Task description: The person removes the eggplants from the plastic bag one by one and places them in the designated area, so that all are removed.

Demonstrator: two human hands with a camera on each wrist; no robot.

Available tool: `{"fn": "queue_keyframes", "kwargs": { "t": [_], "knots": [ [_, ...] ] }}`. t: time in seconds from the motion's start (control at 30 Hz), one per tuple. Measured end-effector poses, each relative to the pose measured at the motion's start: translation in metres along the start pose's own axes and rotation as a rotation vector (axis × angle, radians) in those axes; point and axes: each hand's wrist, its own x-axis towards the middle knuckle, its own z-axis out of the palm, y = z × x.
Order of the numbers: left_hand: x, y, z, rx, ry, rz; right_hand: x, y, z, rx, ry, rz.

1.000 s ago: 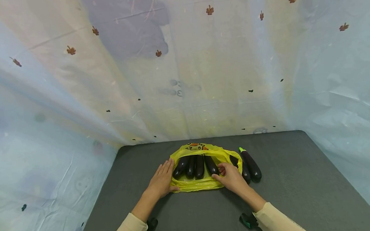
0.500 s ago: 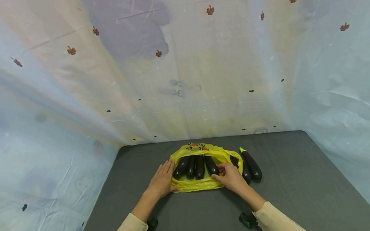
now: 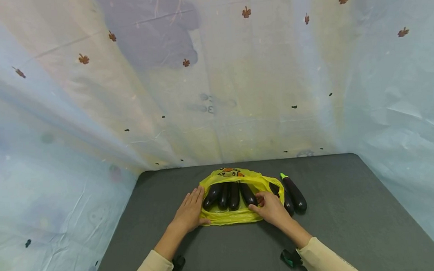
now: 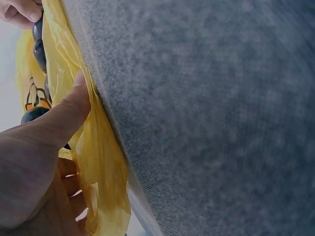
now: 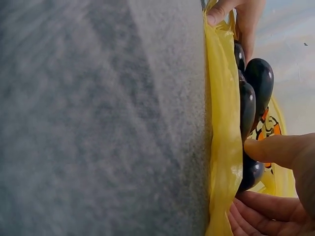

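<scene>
A yellow plastic bag point(image 3: 226, 219) lies on the table with its mouth facing me. Several dark purple eggplants point(image 3: 233, 197) lie side by side inside, rounded ends outward. My left hand point(image 3: 189, 210) rests along the bag's left side with straight fingers; in the left wrist view its thumb point(image 4: 71, 110) lies on the lower rim. At the right of the mouth, my right hand point(image 3: 272, 208) pinches the end of the rightmost eggplant point(image 3: 248, 195) in the row. The right wrist view has the thumb point(image 5: 275, 150) on one side of that eggplant and the fingers point(image 5: 266, 211) on the other.
Just right of the bag lies an eggplant point(image 3: 295, 195) with a green stem end, and another eggplant point(image 3: 288, 203) is partly hidden beside the bag. The dark grey table point(image 3: 354, 218) ends at a hanging printed sheet point(image 3: 238, 122) behind and at the sides.
</scene>
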Motion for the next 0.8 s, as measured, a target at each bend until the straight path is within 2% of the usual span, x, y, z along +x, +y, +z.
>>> {"fn": "queue_keyframes", "kwargs": {
  "t": [0.67, 0.8],
  "knots": [
    [0.0, 0.002, -0.002, 0.0, -0.015, -0.007, -0.014, -0.007, -0.016, -0.002, 0.005, 0.015],
    [0.001, 0.002, -0.002, -0.001, -0.009, -0.004, -0.018, -0.007, -0.018, 0.002, 0.019, -0.006]
  ]
}}
